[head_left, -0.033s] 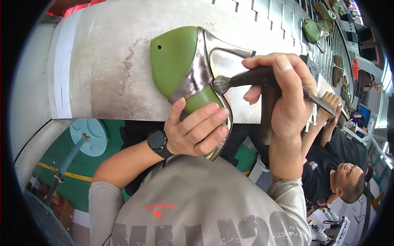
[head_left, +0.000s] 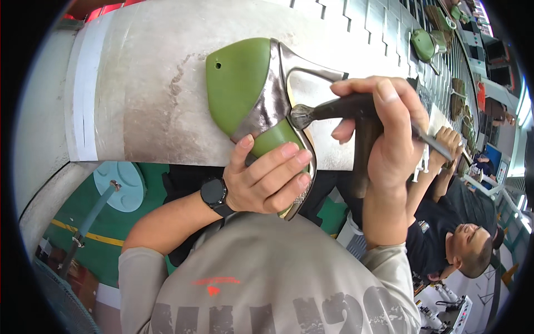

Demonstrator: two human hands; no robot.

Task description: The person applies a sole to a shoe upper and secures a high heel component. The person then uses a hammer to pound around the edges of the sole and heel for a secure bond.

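A high-heeled shoe (head_left: 272,92) with metallic bronze leather lies on its side, fitted over a green plastic shoe last (head_left: 238,83). Its slim heel points to the right and its toe comes toward me over the table's near edge. My left hand (head_left: 266,175) is closed around the toe part, fingers across the front. In my right hand (head_left: 394,125) is a dark hammer (head_left: 339,107), held near its head, the handle hanging down along my palm. The hammer's round face rests against the sole edge at the arch, or very near it; I cannot tell which.
Beneath the shoe is a pale, stained worktable (head_left: 150,111). A slatted metal conveyor (head_left: 384,33) runs at the far right, bearing another green last (head_left: 424,44). A co-worker (head_left: 450,239) sits close on my right. Left below stands a light-blue round stool (head_left: 119,186).
The shoe has shifted very slightly right and toward me, with both hands and the hammer nearly in place. Both grips are the same.
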